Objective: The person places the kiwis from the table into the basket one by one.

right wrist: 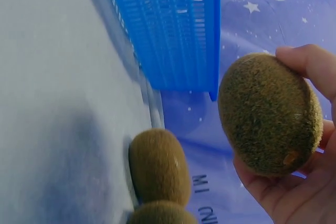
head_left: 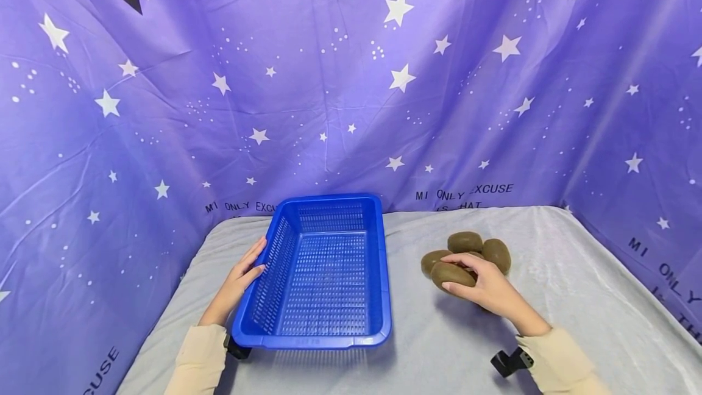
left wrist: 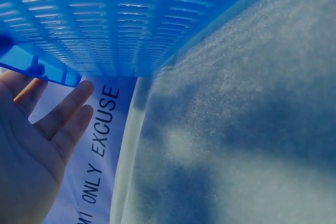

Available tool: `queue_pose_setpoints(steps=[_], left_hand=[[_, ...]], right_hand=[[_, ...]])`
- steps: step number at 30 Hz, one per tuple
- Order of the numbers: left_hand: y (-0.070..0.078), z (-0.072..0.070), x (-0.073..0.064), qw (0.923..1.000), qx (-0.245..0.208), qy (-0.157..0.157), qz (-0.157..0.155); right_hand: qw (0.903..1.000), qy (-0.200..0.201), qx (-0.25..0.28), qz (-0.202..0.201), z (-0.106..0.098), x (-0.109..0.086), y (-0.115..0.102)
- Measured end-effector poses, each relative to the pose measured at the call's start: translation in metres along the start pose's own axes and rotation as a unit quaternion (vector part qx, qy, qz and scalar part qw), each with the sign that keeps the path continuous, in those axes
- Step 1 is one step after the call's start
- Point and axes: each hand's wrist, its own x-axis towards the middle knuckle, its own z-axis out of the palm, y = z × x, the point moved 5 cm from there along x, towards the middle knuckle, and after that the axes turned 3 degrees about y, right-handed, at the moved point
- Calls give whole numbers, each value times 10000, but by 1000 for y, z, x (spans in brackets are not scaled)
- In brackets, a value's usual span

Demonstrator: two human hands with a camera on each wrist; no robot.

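Note:
Fuzzy brown kiwifruit lie in a group on the right of the table, among them a kiwi (head_left: 465, 241) at the back and another kiwi (head_left: 496, 255) at the right. My right hand (head_left: 490, 288) grips one kiwi (right wrist: 269, 114) between thumb and fingers, raised over the others in the right wrist view. A blue plastic basket (head_left: 386, 297) with slotted walls stands left of the kiwis, with nothing inside it. Along its left rim rests my left hand (head_left: 238, 285), fingers extended; the left wrist view shows the fingertips right at the rim's underside.
A pale grey cloth (head_left: 422, 346) covers the table. Purple curtains (head_left: 340, 108) printed with stars and lettering hang behind it and on both sides. A black wrist camera mount (head_left: 510, 361) sticks out beside the right sleeve.

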Motion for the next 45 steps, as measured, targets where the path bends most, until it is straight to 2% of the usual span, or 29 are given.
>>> queue_pose_setpoints(steps=[4,15,17,25,27,33,45], left_hand=[[0,0,-1,9999,41,-4,-115],[-2,1,-1,9999,4,-34,-150],[1,1,-2,9999,-49,-41,-155],[31,5,-7,9996,-198,-75,-181],[27,5,-6,9995,-234,-83,-177],[0,3,-1,9997,-257,-28,-16],[-5,1,0,9998,-193,29,-106]], right_hand=[[9999,-72,114,53,6,4,-6],[9982,-279,372,373,17,20,-21],[9981,-280,432,340,19,25,-24],[9965,-377,699,243,29,41,-36],[9958,-421,787,217,32,45,-39],[9930,-576,1021,171,41,54,-45],[9832,-854,1607,134,70,77,-63]])
